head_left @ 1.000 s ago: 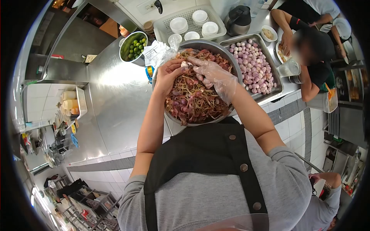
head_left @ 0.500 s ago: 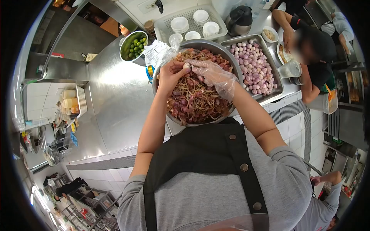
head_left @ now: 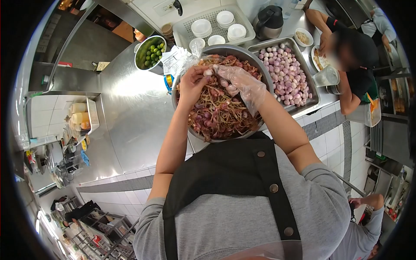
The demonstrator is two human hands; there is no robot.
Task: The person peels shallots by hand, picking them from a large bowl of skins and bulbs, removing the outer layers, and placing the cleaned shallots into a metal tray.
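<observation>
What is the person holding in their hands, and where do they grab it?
A small pale shallot, pinched at its sides between fingers of the bare left hand and gloved right hand.

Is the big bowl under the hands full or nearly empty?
Full: the bowl is heaped to its rim with purple skins.

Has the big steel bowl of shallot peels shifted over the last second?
No. The steel bowl keeps its place against the tray of peeled shallots and the lime bowl; only the hands over it move.
</observation>
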